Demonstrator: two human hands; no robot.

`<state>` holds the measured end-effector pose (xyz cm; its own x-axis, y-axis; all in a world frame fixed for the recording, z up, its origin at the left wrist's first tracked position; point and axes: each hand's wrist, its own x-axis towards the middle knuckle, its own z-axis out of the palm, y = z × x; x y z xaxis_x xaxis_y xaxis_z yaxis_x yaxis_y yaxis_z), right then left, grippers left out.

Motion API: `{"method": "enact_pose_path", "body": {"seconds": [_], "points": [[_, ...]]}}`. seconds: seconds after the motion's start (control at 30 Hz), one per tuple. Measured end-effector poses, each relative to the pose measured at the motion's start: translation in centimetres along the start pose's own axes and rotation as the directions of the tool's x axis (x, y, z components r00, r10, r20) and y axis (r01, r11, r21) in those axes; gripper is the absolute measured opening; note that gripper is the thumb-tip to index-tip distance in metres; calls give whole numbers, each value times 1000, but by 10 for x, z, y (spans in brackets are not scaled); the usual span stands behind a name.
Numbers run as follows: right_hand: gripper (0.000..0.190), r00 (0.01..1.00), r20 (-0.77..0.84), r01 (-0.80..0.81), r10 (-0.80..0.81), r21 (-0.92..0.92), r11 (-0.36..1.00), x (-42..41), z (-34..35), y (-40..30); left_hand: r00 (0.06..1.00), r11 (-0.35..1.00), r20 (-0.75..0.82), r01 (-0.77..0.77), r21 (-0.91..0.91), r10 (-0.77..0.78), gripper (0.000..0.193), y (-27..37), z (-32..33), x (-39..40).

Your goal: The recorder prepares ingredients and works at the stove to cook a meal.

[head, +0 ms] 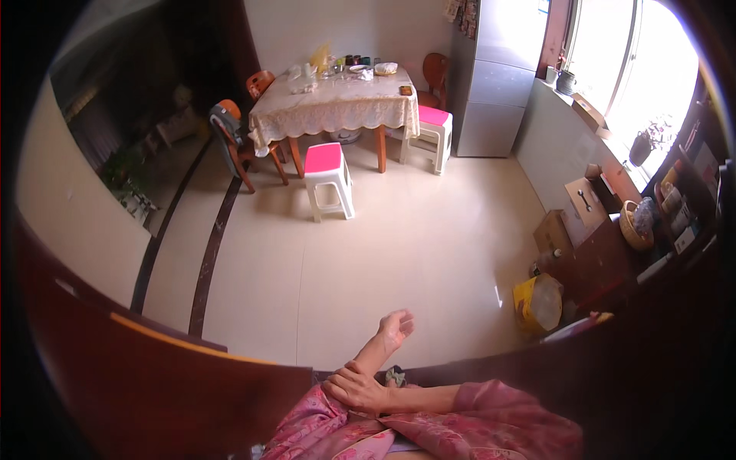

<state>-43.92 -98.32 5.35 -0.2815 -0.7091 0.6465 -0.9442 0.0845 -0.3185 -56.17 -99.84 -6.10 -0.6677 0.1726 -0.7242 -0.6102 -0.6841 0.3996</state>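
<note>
My left hand [398,325] reaches forward over the tiled floor [356,276], holding nothing, its fingers loosely curved. The left forearm [372,352] is bare from the wrist to a rolled or pushed-back pink floral sleeve [307,405]. Across that forearm, at the sleeve's edge, lies my right hand [357,390], its fingers wrapped over the arm. The right forearm comes in from a pink sleeve [500,397]. Just beyond my arms, a foot in a slipper with a green bow [395,376] shows partly.
A table with a lace cloth [339,106] stands ahead, bearing dishes and cups. Pink-topped stools [323,158] and chairs [227,138] surround it. A refrigerator [497,86] is at the back right. Cardboard boxes [553,233] and a yellow bag [529,305] line the right side.
</note>
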Motion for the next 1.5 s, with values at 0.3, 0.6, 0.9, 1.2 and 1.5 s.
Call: {"method": "enact_pose_path", "body": {"seconds": [0.3, 0.6, 0.9, 1.2, 1.5], "points": [[34, 996, 85, 9, -10, 10, 1000, 59, -47, 225, 990, 992, 73, 116, 47, -119, 13, 126, 92, 170], [31, 995, -18, -104, 103, -132, 986, 155, -91, 476, 994, 1000, 106, -7, -27, 10, 16, 316, 234, 351], [22, 959, -10, -282, 283, -141, 949, 139, -169, 709, 976, 910, 118, 122, 397, -183, 16, 346, 380, 508], [66, 857, 91, -500, 507, -83, 862, 82, -307, 928, 929, 883, 37, 337, 326, -368, 13, 376, 551, 723], [61, 846, -10, -503, 533, -344, 792, 68, -511, 1176, 865, 920, 451, -338, 199, 220, 23, 484, 681, 862]]}}
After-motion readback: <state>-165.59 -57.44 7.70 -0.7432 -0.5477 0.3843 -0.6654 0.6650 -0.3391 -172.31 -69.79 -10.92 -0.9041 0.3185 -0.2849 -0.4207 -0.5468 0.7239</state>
